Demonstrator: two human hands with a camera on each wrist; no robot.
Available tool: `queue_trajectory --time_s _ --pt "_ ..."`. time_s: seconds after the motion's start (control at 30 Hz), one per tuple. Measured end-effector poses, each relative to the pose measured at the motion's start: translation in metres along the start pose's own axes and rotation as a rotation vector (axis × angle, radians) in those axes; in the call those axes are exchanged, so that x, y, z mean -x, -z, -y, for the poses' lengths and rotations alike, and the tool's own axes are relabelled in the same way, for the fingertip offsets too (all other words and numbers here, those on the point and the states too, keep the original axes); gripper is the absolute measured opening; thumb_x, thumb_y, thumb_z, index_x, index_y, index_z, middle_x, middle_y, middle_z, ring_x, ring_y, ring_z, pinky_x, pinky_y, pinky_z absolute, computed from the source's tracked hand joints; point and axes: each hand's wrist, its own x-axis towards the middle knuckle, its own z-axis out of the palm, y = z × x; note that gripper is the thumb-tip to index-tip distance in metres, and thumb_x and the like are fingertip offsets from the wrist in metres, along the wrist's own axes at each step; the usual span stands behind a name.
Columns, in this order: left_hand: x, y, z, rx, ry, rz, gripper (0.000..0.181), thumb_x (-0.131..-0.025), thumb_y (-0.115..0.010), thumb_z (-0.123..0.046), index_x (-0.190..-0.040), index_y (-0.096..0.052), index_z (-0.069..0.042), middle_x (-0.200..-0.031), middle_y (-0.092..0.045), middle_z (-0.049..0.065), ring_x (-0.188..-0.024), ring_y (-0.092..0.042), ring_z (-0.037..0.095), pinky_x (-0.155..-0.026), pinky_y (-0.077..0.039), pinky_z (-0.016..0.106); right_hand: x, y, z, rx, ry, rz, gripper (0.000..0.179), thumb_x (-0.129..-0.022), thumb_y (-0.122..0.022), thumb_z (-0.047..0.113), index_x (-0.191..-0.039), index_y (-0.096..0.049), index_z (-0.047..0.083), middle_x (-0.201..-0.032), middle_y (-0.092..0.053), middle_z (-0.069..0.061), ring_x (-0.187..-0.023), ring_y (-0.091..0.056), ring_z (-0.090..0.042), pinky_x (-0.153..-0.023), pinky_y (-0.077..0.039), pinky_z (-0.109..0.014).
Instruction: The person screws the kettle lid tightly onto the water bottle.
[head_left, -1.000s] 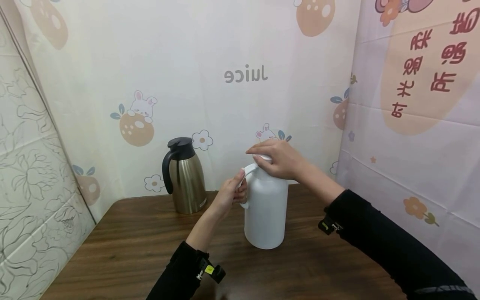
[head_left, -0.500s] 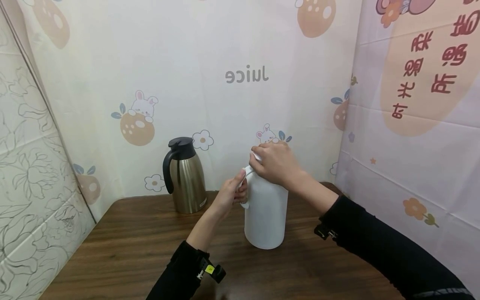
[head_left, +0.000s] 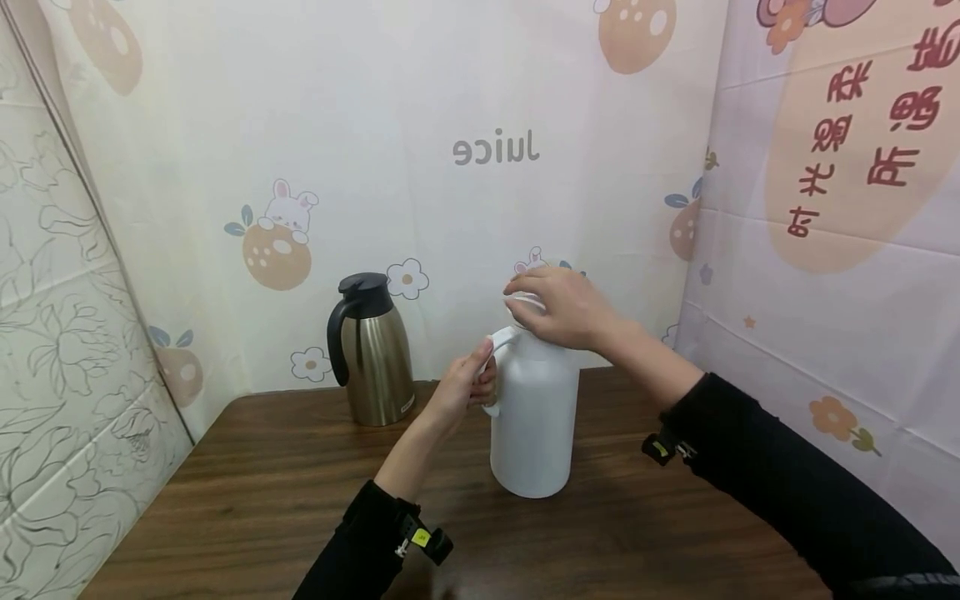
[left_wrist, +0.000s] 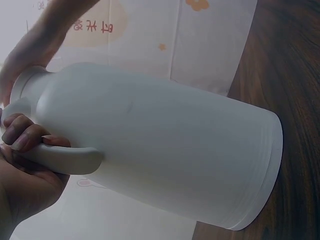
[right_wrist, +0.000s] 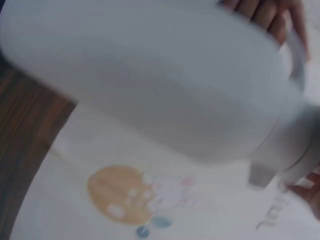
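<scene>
A white thermos jug [head_left: 534,429] stands upright on the brown wooden table [head_left: 285,500]. My left hand [head_left: 456,387] grips its side handle [left_wrist: 75,160], fingers curled round it in the left wrist view. Over the top of the jug, my right hand [head_left: 570,310] holds the white lid [head_left: 527,302] between thumb and fingers; much of the lid is hidden beneath the hand. A short spout [right_wrist: 261,174] juts from the neck in the right wrist view, which is blurred.
A gold-coloured metal thermos jug [head_left: 382,367] with a black handle and black lid stands at the back, left of the white one. A printed curtain [head_left: 360,208] hangs right behind the table, and another printed cloth [head_left: 795,333] hangs at the right.
My right hand has turned on the lid, first twisting over with fingers curled, then back with fingers reaching forward. The left hand and the jug's body stay in place.
</scene>
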Motion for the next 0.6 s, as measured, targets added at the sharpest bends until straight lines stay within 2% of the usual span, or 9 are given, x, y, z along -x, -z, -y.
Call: queue_trajectory --time_s 0.07,0.13,0.23,0.4,0.6 --pt "0.0 0.0 0.0 0.001 0.001 -0.001 0.051 -0.114 -0.036 -0.047 -0.079 -0.041 -0.011 -0.065 -0.035 -0.003 -0.056 -0.031 0.012 -0.057 -0.027 0.025 -0.001 -0.001 -0.01 -0.044 0.092 -0.02 0.025 -0.102 -0.064 0.025 -0.117 -0.078 0.01 -0.124 -0.075 -0.008 -0.128 -0.065 -0.031 -0.11 -0.048 -0.053" --pt "0.0 -0.001 0.0 0.003 0.0 -0.002 0.051 -0.114 -0.036 -0.047 -0.078 -0.041 -0.011 -0.065 -0.035 -0.003 -0.056 -0.03 0.011 -0.056 -0.027 0.025 -0.002 -0.003 -0.017 -0.105 0.162 0.001 0.023 -0.101 -0.066 0.023 -0.117 -0.078 0.011 -0.125 -0.075 -0.007 -0.127 -0.066 -0.029 -0.112 -0.046 -0.054" --pt "0.0 -0.001 0.0 0.005 -0.001 -0.001 0.052 -0.114 -0.036 -0.048 -0.078 -0.04 -0.011 -0.064 -0.034 -0.003 -0.056 -0.03 0.011 -0.056 -0.027 0.025 -0.004 -0.007 -0.025 -0.178 0.211 0.043 0.024 -0.101 -0.066 0.025 -0.118 -0.077 0.013 -0.123 -0.075 -0.003 -0.122 -0.068 -0.024 -0.107 -0.05 -0.052" --pt "-0.001 -0.001 0.0 0.004 -0.003 -0.001 0.053 -0.114 -0.037 -0.049 -0.078 -0.04 -0.011 -0.064 -0.034 -0.003 -0.056 -0.03 0.012 -0.057 -0.027 0.025 -0.005 -0.011 -0.028 -0.216 0.206 0.043 0.021 -0.101 -0.065 0.023 -0.112 -0.079 0.012 -0.112 -0.078 0.0 -0.109 -0.073 -0.02 -0.093 -0.057 -0.047" --pt "-0.001 0.0 0.002 -0.002 -0.004 0.003 0.052 -0.114 -0.037 -0.047 -0.078 -0.04 -0.01 -0.063 -0.034 -0.002 -0.056 -0.03 0.012 -0.057 -0.027 0.026 -0.005 -0.013 -0.016 -0.076 0.118 0.051 0.025 -0.1 -0.061 0.023 -0.11 -0.081 0.013 -0.11 -0.079 0.0 -0.108 -0.073 -0.021 -0.092 -0.055 -0.045"
